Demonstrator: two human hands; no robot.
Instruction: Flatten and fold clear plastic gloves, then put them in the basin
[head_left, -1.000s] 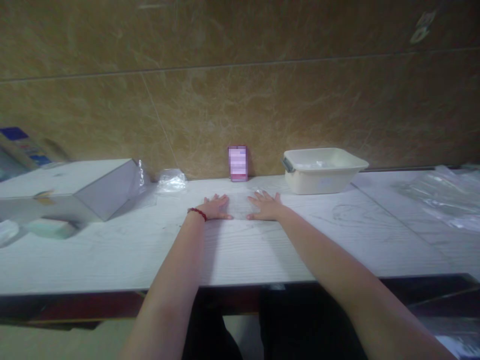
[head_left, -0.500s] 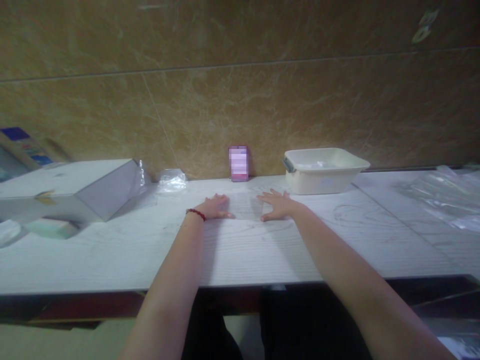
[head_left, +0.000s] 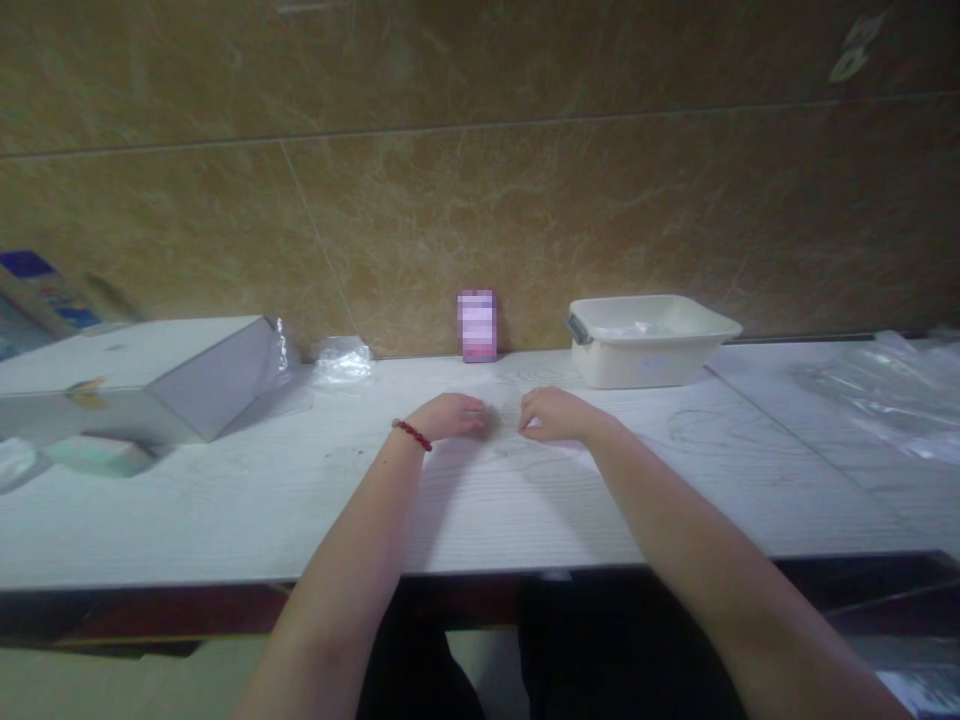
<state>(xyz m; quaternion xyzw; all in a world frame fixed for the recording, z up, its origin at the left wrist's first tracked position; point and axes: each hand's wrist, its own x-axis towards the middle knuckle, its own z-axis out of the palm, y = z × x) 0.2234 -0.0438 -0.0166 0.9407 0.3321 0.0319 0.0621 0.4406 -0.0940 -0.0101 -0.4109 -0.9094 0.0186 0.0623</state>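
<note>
My left hand, with a red bracelet at the wrist, rests on the white table with its fingers curled in and the tips pinched together. My right hand lies a short gap to its right, curled the same way. Between the two hands the table shows a faint clear film, too thin to make out well. The fingertips of both hands point toward each other at this spot. What they pinch is hidden.
A small pink box stands against the brown tiled wall. To its right sits a cream plastic basin. On the left lie a white carton and a crumpled clear bag. Clear plastic sheets lie at the far right.
Both hands lay flat with fingers stretched out on the table. Now the fingers have curled in and the hands have drawn closer together.
</note>
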